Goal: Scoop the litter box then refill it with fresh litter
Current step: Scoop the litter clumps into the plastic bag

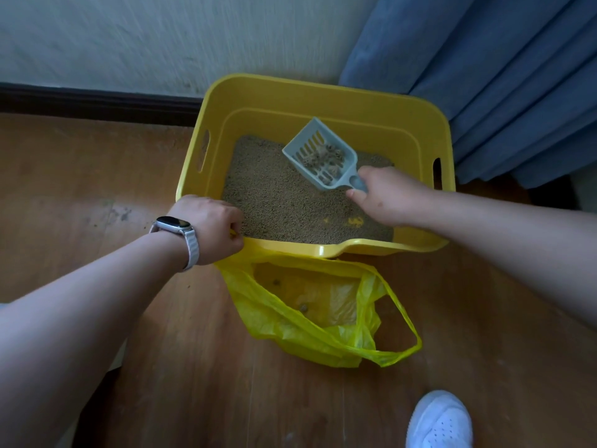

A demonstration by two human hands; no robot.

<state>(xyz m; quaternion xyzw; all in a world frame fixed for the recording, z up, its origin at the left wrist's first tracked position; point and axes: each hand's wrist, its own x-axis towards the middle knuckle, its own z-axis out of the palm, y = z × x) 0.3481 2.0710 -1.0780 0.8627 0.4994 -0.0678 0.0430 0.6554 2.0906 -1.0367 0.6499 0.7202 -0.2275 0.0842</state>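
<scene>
**Fig. 1. Loaded scoop held over the box, ahead of transfer to the bag**

Shows 1 slotted grey scoop (pixel 323 155) raised just above the litter (pixel 274 202), toward the far right of the yellow litter box (pixel 323 88), with a small heap of clumps (pixel 324 156) on the slots. Shows the right hand (pixel 384 195) with its grip wrapped round the scoop handle, thumb along the near side. Shows the left hand (pixel 210 227) at the near-left corner of the box, grip curled and pinching, apparently, the top edge of the yellow bag (pixel 307 321). Cannot tell whether also catching the box rim, given yellow against yellow. Places the bag on the wooden floor (pixel 193 367), mouth open, touching the near wall of the box, with 2 or so small clumps already inside.

Judged step: sifting about finished, transfer to the bag next. To do well:

- Shake gently from side to side above the litter to shed loose grains through the slots.
- Keep the blade level, or tipped slightly back toward the handle.
- Travel low across the box, then straight over the near rim.
- Hold the bag mouth wide and snug against the box with the left grip.
- Tip only once fully above the opening.
- Avoid haste, to spare the floor from spills.
- Leave refilling for after a full pass through the litter.
</scene>
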